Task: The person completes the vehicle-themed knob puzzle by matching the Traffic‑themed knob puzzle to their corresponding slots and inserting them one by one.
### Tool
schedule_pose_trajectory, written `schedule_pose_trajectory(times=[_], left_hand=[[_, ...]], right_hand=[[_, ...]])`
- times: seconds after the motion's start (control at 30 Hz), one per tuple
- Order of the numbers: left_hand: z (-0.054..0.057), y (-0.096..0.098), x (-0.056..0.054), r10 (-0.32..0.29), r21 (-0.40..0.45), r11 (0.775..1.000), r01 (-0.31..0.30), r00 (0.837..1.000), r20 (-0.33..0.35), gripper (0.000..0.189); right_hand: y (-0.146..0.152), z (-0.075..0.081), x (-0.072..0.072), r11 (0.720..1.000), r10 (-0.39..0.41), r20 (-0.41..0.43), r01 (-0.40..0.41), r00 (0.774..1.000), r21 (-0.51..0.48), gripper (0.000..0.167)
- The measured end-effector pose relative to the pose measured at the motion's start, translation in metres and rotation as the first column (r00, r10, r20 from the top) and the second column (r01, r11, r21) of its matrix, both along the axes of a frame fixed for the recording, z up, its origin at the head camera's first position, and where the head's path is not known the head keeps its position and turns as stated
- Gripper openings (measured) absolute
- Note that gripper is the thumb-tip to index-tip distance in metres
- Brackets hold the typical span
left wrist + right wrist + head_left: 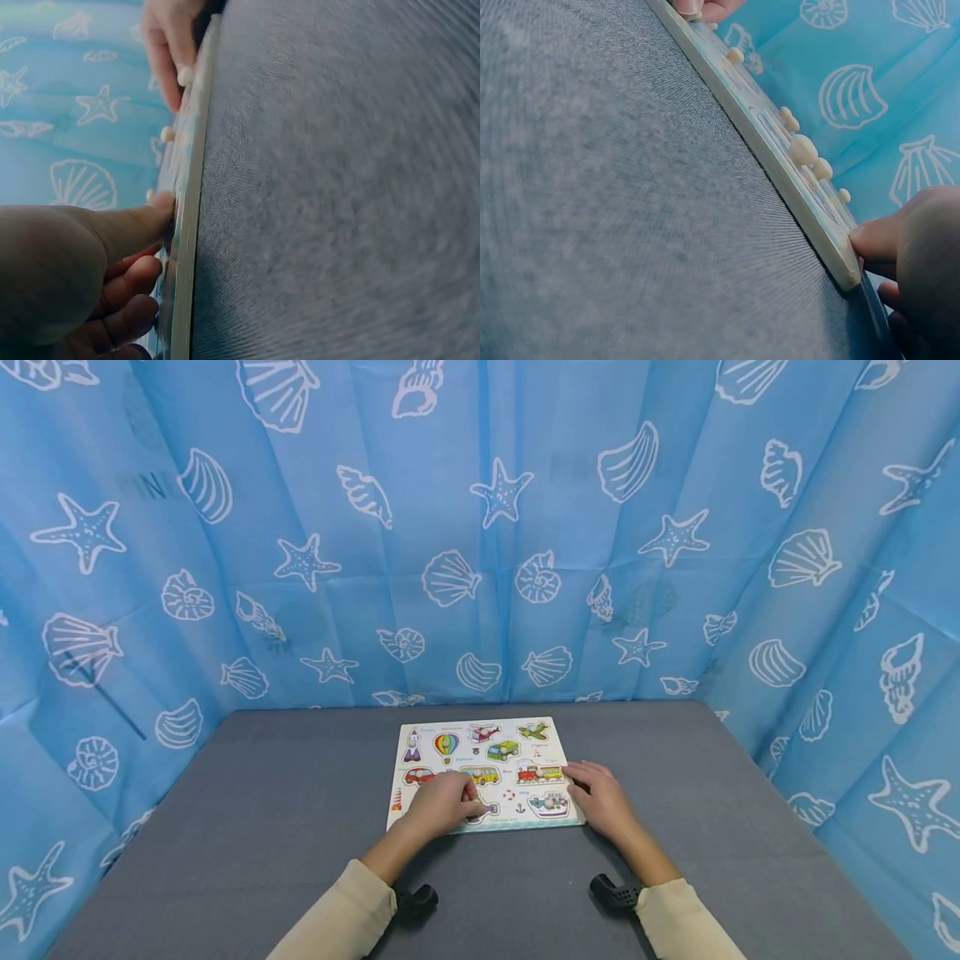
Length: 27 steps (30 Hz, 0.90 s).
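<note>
A wooden peg puzzle board (450, 785) with colourful vehicle pieces lies flat on the grey table. My left hand (438, 803) is over its lower left part, thumb and fingers bent together at a small purplish puzzle piece (492, 808); the fingers hide most of that piece and its knob. In the left wrist view the thumb (139, 225) reaches the board's top face, the other fingers curled beneath it. My right hand (602, 797) holds the board's right edge. In the right wrist view its thumb (874, 236) presses by the corner, with the fingers bent beside the edge.
Several pieces with round wooden knobs (803, 150) sit in the board, among them a train (540, 773), a ship (549, 805) and a hot-air balloon (446, 745). A blue shell-patterned curtain (480, 543) hangs behind the grey table (300, 827).
</note>
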<state>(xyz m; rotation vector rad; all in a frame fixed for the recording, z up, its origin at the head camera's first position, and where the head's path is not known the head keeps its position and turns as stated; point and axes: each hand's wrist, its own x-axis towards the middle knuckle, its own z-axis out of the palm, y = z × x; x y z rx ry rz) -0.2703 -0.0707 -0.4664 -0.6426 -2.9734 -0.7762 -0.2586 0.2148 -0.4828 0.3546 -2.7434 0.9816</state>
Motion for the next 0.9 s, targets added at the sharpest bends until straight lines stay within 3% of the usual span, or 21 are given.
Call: schedule_pose_trajectory(times=[0.33,0.67,0.77,0.9], left_hand=[[-0.001,0.002,0.002,0.013,0.008,1.0,-0.013,1.0,-0.028,0.028],[0.002,-0.022,0.005,-0.112,0.122,0.985,0.121,0.991,-0.078,0.015],[0.004,-0.037,0.009,-0.086,0.159,0.982,0.101,0.991,-0.1,0.016],[0.008,-0.062,0.012,0.013,0.178,0.984,0.008,0.993,-0.121,0.02]], right_hand=[[0.002,0.001,0.002,1.0,-0.011,0.008,0.011,1.0,0.003,0.035],[0.008,0.001,0.007,1.0,0.016,-0.011,-0.016,1.0,-0.026,0.036],[0.011,0.002,0.012,0.999,0.029,-0.011,-0.03,1.0,-0.035,0.036],[0.02,0.003,0.019,0.997,0.046,-0.01,-0.046,0.999,-0.059,0.034]])
